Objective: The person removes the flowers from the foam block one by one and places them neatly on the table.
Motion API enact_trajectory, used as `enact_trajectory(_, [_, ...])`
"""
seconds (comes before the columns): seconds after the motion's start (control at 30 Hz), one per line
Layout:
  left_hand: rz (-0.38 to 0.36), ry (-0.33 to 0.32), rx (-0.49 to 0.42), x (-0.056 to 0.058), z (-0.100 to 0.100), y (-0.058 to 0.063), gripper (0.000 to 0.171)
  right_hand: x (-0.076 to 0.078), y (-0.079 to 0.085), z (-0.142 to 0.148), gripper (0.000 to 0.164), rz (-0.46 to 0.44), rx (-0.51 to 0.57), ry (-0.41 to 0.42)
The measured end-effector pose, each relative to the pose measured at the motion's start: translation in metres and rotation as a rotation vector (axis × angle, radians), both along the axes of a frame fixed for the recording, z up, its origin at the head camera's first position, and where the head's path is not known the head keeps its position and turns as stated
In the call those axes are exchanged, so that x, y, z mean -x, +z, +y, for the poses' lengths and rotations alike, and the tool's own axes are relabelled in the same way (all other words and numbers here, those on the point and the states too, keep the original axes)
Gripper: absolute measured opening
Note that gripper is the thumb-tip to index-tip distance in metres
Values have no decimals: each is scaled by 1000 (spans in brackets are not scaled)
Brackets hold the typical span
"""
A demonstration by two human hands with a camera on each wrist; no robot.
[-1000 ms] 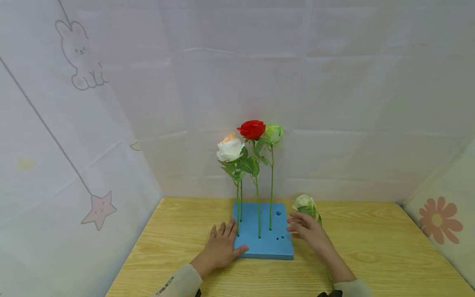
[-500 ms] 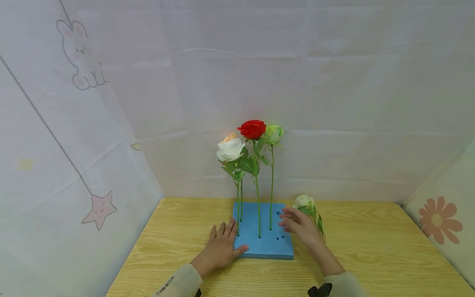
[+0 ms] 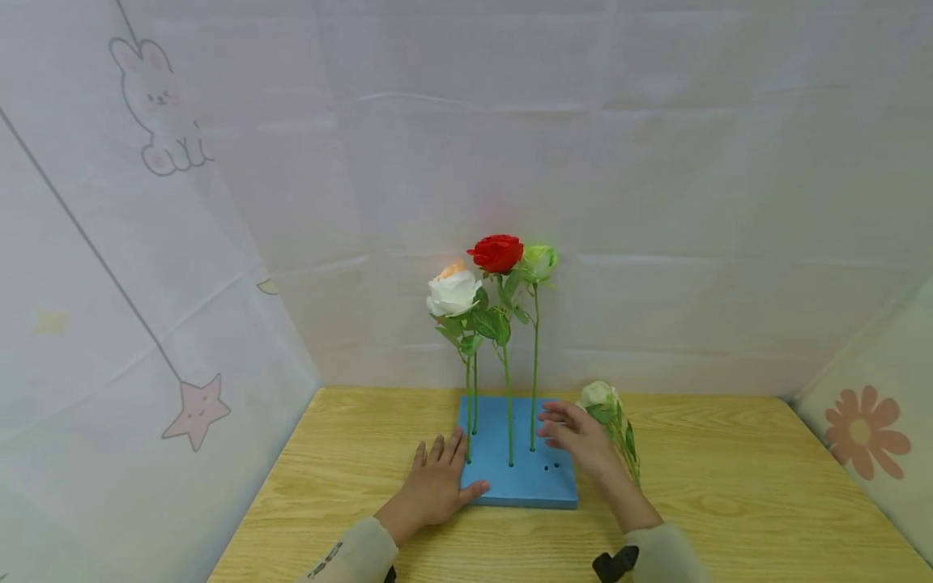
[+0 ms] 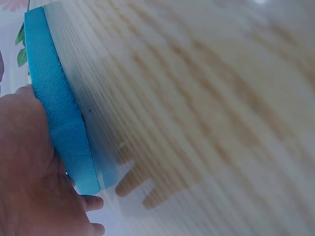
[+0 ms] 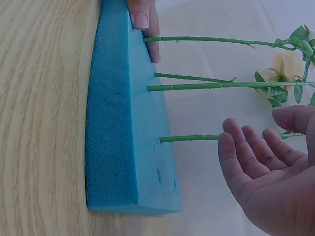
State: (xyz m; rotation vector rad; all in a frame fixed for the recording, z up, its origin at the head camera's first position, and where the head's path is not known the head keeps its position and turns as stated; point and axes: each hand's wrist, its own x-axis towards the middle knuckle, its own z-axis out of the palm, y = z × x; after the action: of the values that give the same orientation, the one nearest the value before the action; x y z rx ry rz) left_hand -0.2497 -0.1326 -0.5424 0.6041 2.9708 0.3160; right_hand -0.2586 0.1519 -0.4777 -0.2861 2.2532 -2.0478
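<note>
Since the earlier frame, the right hand [image 3: 583, 441] has moved left over the rectangular blue foam block [image 3: 517, 490], fingers loosely bent, grasping nothing. I see the left hand [image 3: 432, 490] spread along the block's left edge, probably bracing it. Stems pushed into the block keep an artificial red rose [image 3: 496, 254], white rose [image 3: 453, 295], pale-green rose [image 3: 540, 263] and peach rose [image 3: 448, 270] upright; a cream rose [image 3: 599, 394] lies right of the block.

pale creased cloth walls [image 3: 692, 178], wood-grain table [image 3: 736, 494], bunny [image 3: 162, 121] and star [image 3: 195, 411] prints left; flower print [image 3: 863, 433] right
</note>
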Motion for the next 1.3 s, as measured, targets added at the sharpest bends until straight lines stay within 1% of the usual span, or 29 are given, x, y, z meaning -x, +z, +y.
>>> enact_trajectory(0.3, [-4, 8, 2, -3, 2, 4, 94, 7, 1, -8, 43, -8, 14, -2])
enact_trajectory(0.47, [-5, 13, 6, -3, 2, 4, 95, 11, -1, -12, 41, 12, 23, 0])
enact_trajectory(0.7, [1, 13, 5, -2, 2, 3, 95, 18, -5, -17, 40, 34, -2, -24])
enact_trajectory(0.83, [2, 17, 5, -2, 2, 3, 95, 21, -5, -21, 39, 46, -25, -39])
enact_trajectory(1.07, [4, 15, 5, -2, 2, 3, 96, 25, -3, -27, 41, 32, -13, 3])
enact_trajectory(1.3, [5, 9, 2, -3, 2, 5, 96, 29, -5, -34, 42, 25, 12, 14])
